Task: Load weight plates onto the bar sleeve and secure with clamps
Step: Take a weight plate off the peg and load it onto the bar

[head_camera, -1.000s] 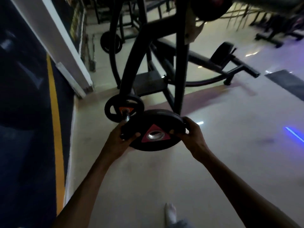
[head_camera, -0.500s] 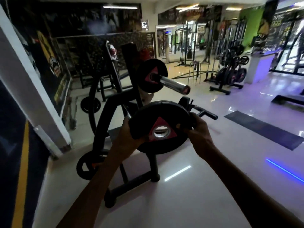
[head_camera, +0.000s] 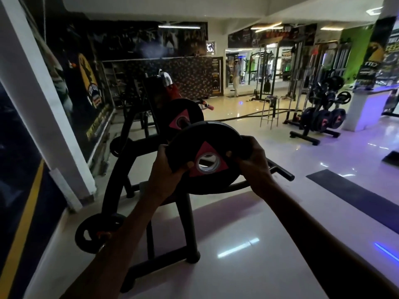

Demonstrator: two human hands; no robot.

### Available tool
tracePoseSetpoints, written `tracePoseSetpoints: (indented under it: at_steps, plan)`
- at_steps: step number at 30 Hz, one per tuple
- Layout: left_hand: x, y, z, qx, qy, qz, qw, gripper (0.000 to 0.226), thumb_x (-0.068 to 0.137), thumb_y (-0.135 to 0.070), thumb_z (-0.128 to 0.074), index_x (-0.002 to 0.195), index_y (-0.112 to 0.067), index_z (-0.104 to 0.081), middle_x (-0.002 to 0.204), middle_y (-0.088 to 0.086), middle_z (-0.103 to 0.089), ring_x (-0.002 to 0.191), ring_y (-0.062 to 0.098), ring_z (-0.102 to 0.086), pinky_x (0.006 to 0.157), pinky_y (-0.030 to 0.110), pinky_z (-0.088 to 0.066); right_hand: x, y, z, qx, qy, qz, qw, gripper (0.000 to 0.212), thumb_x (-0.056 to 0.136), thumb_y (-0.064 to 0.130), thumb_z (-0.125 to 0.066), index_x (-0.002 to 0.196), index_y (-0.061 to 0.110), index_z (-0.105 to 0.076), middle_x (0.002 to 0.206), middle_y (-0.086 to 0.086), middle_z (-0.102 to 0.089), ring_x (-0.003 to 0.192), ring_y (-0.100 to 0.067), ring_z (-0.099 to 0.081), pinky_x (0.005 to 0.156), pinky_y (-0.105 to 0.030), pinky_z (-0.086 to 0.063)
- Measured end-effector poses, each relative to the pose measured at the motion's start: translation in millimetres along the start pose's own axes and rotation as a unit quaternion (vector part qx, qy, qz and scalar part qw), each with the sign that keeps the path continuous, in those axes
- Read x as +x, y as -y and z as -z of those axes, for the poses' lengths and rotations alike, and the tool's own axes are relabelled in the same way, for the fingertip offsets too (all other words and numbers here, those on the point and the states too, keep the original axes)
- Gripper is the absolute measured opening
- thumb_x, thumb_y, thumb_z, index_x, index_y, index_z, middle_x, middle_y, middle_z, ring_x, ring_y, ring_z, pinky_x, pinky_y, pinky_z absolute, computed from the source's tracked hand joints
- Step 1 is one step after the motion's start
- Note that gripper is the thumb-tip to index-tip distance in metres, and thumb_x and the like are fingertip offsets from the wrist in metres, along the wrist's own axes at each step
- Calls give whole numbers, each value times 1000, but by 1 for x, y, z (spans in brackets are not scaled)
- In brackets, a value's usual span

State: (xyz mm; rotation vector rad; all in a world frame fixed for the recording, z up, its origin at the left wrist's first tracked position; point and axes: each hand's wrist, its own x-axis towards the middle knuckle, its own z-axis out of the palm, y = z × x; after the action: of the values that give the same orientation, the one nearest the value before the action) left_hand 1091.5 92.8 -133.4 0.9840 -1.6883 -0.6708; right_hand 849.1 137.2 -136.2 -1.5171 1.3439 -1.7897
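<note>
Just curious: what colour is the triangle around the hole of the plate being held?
Pinkish red on a black weight plate, clearest in the head view, the only one.

A single wide-angle view is given, taken from the person's head and aimed forward and slightly down. Both forearms are seen reaching out from the bottom edge, close to the lens. The weight plate [head_camera: 205, 158] is framed near the centre, with the gym floor [head_camera: 269, 244] stretching far and right.
</note>
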Motion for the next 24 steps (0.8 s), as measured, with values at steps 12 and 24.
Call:
tracePoseSetpoints:
  at_steps: [12,24]
  plan:
    - [45,21,-25,17,-16,-10,1000,66,81,-26,-84,130,-7,-45,110,-14,-62,102,-1,-62,86,27,-57,59,-23,2,1,42,-6,999,49,89,7,-76,132,12,-53,122,-6,-62,111,-17,-65,73,-32,-64]
    - [90,49,-27,51,-37,-59,996,82,85,-41,-78,149,-20,-32,140,-5,-53,128,1,-54,105,33,-52,117,-61,-27,-121,57,119,984,62,90,25,-69,146,19,-42,134,-10,-58,122,-26,-60,89,-50,-59]
